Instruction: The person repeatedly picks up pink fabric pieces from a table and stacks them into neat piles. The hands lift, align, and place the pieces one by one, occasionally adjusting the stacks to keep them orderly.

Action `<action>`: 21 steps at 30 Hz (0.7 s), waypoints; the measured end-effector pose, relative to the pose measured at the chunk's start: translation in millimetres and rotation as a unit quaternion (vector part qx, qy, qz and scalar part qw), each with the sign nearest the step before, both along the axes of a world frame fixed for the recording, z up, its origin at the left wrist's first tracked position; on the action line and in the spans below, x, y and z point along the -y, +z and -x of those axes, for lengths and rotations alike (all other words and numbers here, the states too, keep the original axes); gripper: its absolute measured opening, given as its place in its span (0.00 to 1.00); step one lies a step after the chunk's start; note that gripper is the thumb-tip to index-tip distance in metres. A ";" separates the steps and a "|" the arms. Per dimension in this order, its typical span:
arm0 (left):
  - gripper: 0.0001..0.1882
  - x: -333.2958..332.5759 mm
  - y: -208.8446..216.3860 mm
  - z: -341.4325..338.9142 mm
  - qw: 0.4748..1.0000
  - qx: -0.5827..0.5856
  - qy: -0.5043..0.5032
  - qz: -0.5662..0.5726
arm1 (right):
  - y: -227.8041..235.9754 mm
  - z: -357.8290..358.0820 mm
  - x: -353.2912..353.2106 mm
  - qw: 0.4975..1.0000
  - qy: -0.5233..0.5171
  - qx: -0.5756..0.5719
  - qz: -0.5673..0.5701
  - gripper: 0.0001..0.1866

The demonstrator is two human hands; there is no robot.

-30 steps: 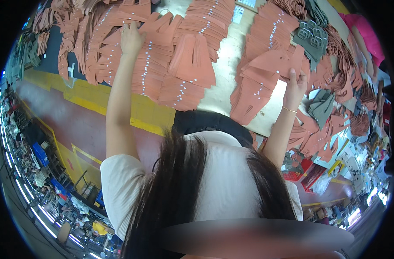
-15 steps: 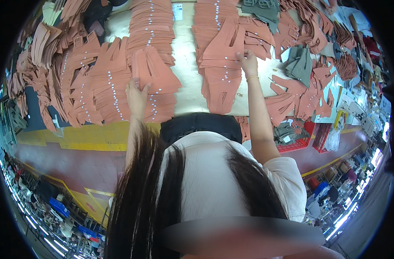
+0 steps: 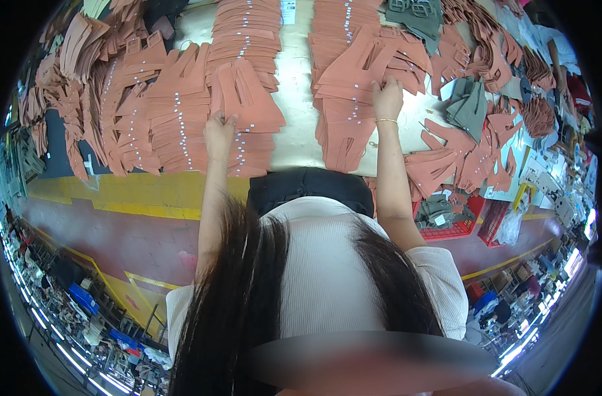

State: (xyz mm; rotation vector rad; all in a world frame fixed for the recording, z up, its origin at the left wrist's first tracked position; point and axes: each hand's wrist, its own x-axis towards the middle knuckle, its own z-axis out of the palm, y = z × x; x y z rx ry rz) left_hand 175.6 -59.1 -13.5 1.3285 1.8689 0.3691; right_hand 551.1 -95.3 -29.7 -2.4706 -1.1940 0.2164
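Note:
My left hand (image 3: 220, 135) is closed, thumb and fingers pinching the near-left edge of a salmon-orange cut fabric piece (image 3: 264, 109) with a long slot. That piece lies over a fanned stack of similar pieces (image 3: 248, 49) carrying small white labels. To the right, my right hand (image 3: 387, 102), a thin bracelet at its wrist, closes its fingers at the right edge of another slotted orange fabric piece (image 3: 344, 72). Beneath it lies a second fanned stack (image 3: 347, 135), which reaches toward the table's near edge.
More labelled orange stacks (image 3: 175, 125) cover the left of the pale table (image 3: 293, 99). Grey-green pieces (image 3: 467, 105) and loose orange pieces (image 3: 446, 155) lie at the right. A red crate (image 3: 449, 231) stands below the right edge. Other people are at the far right.
The view has shifted slightly, moving the stacks a little right and upward in the picture. Both hands stay at the edges of the same pieces.

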 end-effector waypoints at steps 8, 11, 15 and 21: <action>0.20 0.4 -1.4 18.7 0.945 0.258 0.151 0.132 | 90.9 23.3 -42.4 0.893 0.079 -0.428 -0.114 0.09; 0.24 1.7 4.4 19.9 0.932 0.291 0.163 0.143 | 120.2 59.6 -52.8 0.709 0.159 -0.641 -0.247 0.09; 0.33 1.2 12.9 21.0 0.916 0.320 0.180 0.162 | 96.9 111.7 -53.2 0.675 0.128 -0.705 -0.176 0.11; 0.41 -1.7 14.0 25.0 0.900 0.353 0.177 0.185 | -14.2 162.1 -27.3 0.747 0.104 -0.656 -0.001 0.08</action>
